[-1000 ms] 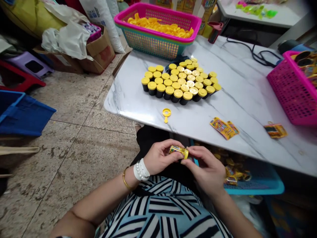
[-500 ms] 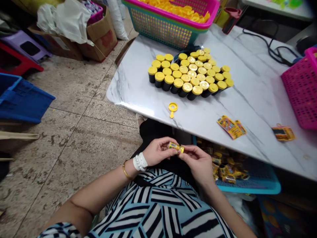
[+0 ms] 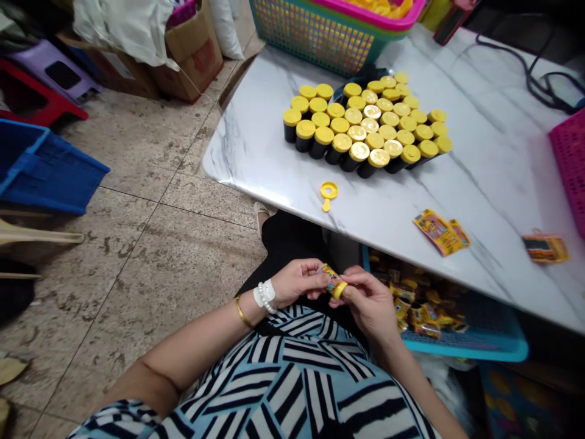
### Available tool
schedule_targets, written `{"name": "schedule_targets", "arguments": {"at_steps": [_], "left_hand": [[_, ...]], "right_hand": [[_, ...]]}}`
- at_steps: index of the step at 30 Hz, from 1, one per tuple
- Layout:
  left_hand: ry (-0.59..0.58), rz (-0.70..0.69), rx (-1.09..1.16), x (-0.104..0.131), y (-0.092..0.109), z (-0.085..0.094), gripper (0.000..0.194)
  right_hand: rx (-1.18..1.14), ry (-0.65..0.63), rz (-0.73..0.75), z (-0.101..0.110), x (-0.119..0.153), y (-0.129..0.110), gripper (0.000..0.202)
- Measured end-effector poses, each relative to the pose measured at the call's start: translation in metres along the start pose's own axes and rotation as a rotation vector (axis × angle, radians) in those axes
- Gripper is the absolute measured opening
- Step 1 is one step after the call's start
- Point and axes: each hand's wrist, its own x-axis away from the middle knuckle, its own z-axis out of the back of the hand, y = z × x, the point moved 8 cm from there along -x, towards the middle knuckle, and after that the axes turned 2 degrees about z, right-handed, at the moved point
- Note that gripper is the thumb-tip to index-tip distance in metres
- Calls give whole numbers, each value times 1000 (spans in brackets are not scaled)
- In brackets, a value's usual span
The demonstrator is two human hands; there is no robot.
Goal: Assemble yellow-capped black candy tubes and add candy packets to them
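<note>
Between my two hands, over my lap, is a small tube in a printed yellow wrapper [image 3: 332, 281]. My left hand [image 3: 299, 282] pinches its upper left end, and my right hand [image 3: 369, 300] grips the yellow end at lower right. Fingers cover parts of the tube. On the table ahead stand many black canisters with yellow lids [image 3: 359, 150], packed in a cluster. A yellow ring with a tab [image 3: 328, 194] lies near the table edge. Flat printed yellow wrappers [image 3: 441, 231] lie to its right.
A blue tray [image 3: 500, 344] with yellow-wrapped pieces sits below the table edge at right. Stacked baskets [image 3: 315, 36] with yellow parts stand behind the canisters. A pink basket [image 3: 571, 164] is at far right, a blue crate [image 3: 50, 171] on the floor at left.
The tube has turned in my hands, so more of its printed side faces up and its yellow end points further down. The whole view has shifted slightly.
</note>
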Motion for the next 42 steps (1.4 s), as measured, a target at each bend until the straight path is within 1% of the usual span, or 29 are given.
{"name": "schedule_targets", "arguments": {"at_steps": [2, 4, 7, 10, 12, 15, 17, 19, 21, 23, 25, 29, 32, 34, 36, 39, 41, 42], "left_hand": [[29, 16, -16, -2, -2, 0, 48], [-1, 37, 14, -3, -3, -5, 48], [-77, 41, 76, -3, -1, -17, 51], [-65, 57, 46, -2, -2, -19, 47], [-60, 79, 33, -2, -4, -19, 47], [-84, 103, 73, -2, -7, -21, 50], [-66, 113, 66, -2, -9, -18, 52], [-18, 115, 14, -3, -11, -13, 53], [7, 123, -17, -3, -14, -10, 54], [-19, 148, 1, -2, -18, -12, 53], [-46, 178, 30, -1, -22, -14, 51], [-30, 209, 44, 0, -25, -10, 49], [-74, 239, 56, 2, -26, -12, 51], [-52, 238, 20, 1, -26, -10, 48], [34, 203, -31, 0, -24, -3, 45], [167, 136, -44, -3, -18, 3, 47], [223, 94, -17, -5, -14, 5, 46], [243, 73, -2, -6, -12, 5, 46]], "right_hand": [[124, -42, 46, -1, -1, -5, 20], [207, -31, 140, 3, -1, -13, 19], [197, 45, 223, 12, 0, -17, 15], [242, -2, 241, 8, 3, -16, 21], [278, -26, 292, 5, 6, -19, 24], [279, 4, 367, 6, 10, -27, 25], [300, -13, 357, 4, 10, -29, 26], [376, -79, 330, -2, 9, -31, 28], [459, -136, 345, -7, 9, -37, 29], [501, -154, 392, -9, 10, -44, 28], [531, -167, 403, -10, 9, -48, 28], [641, -241, 394, -18, 9, -49, 31], [626, -268, 449, -22, 12, -52, 26], [625, -273, 474, -23, 14, -51, 24], [658, -207, 483, -18, 16, -47, 24], [687, -8, 414, -2, 16, -37, 33], [686, 97, 360, 5, 18, -27, 38], [694, 133, 348, 6, 19, -23, 36]]}}
